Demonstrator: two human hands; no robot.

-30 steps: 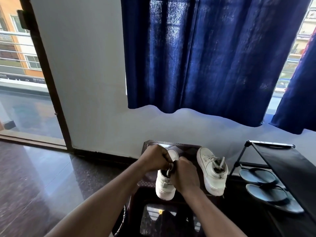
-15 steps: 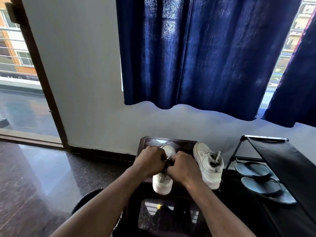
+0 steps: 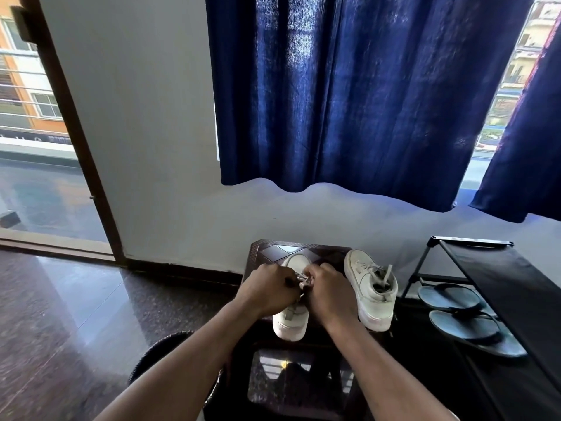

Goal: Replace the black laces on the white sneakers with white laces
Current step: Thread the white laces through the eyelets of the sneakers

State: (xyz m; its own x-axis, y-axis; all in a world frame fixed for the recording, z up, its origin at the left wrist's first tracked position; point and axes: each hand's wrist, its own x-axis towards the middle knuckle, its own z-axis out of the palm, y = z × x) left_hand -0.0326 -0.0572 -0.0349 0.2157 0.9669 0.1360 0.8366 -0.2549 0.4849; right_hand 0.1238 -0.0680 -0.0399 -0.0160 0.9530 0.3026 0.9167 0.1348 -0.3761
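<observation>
We lace a sneaker.
Our left hand and right hand pinch its white lace at the middle of the table; the other sneaker stands by the right edge.

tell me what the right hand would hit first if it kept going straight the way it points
Most likely the toe of the sneaker it is lacing, just ahead of the right hand; past that, the stool's far rim. Depth is hard to judge here.
</observation>
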